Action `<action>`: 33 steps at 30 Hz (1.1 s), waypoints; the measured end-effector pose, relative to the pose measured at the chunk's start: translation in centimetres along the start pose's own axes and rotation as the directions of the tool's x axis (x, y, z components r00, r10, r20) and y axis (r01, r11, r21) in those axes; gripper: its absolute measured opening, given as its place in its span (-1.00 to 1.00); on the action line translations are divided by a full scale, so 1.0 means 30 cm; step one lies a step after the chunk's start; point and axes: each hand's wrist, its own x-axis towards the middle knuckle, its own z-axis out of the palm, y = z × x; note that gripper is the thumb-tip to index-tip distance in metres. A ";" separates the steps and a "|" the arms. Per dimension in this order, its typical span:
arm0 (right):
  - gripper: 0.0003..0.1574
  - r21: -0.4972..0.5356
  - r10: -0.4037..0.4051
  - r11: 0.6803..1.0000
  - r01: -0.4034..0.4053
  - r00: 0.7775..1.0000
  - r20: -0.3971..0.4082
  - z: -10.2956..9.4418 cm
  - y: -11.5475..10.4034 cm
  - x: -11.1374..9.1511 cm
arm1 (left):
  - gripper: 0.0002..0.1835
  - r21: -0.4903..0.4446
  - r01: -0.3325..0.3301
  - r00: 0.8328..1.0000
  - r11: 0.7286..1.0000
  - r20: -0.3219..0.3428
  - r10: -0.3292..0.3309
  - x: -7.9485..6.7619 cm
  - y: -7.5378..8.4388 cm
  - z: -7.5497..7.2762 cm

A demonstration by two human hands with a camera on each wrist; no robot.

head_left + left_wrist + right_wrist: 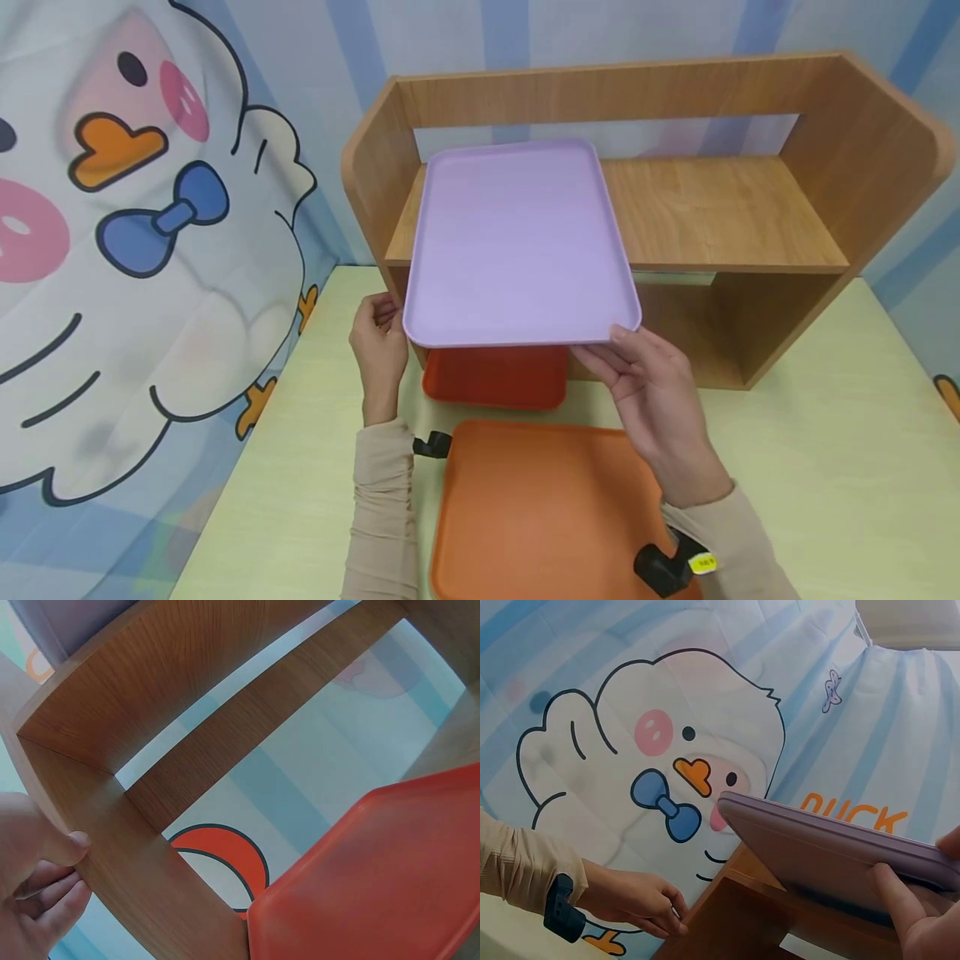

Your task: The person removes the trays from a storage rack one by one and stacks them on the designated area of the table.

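Observation:
My right hand pinches the near right corner of a light purple tray, thumb on top and fingers underneath. The tray reaches over the left part of the upper board of a wooden shelf, and its near end juts out past the front. In the right wrist view the purple tray is seen from below, with fingers under its edge. My left hand grips the front edge of the shelf's left side panel. The left wrist view shows the thumb on this panel.
A red tray lies in the shelf's lower left, sticking out at the front. Nearer to me, an orange tray lies on the pale table. A curtain with a cartoon duck hangs at the left and behind.

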 end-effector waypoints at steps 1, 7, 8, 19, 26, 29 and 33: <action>-0.63 0.013 -0.003 1.000 0.002 1.000 0.014 -0.004 -0.005 -0.007 | -0.78 -0.006 -0.003 1.000 1.000 -0.002 0.003 0.000 0.001 -0.001; -0.59 0.023 -0.031 0.999 0.029 0.995 0.095 -0.030 -0.031 -0.052 | -0.76 -0.022 -0.002 1.000 1.000 0.001 0.002 0.001 -0.006 -0.005; -0.57 0.009 -0.036 0.999 0.035 0.994 0.100 -0.035 -0.035 -0.059 | -0.76 -0.022 -0.001 1.000 1.000 0.002 0.001 0.001 -0.008 -0.006; -0.39 -0.009 -0.065 0.998 0.068 0.978 0.196 -0.117 -0.076 -0.119 | -0.76 -0.014 0.000 1.000 1.000 -0.001 0.000 -0.003 -0.016 -0.009; -0.31 0.044 -0.098 0.995 0.089 0.955 0.280 -0.176 -0.095 -0.144 | -0.75 -0.006 -0.001 1.000 1.000 0.005 0.001 -0.002 -0.016 -0.007; -0.27 0.054 -0.115 0.993 0.103 0.941 0.319 -0.201 -0.102 -0.156 | -0.75 -0.008 0.003 1.000 1.000 0.007 -0.003 -0.002 -0.016 -0.004; -0.26 0.076 -0.140 0.990 0.120 0.926 0.352 -0.234 -0.113 -0.173 | -0.75 -0.008 0.007 1.000 1.000 0.010 -0.007 -0.002 -0.013 -0.002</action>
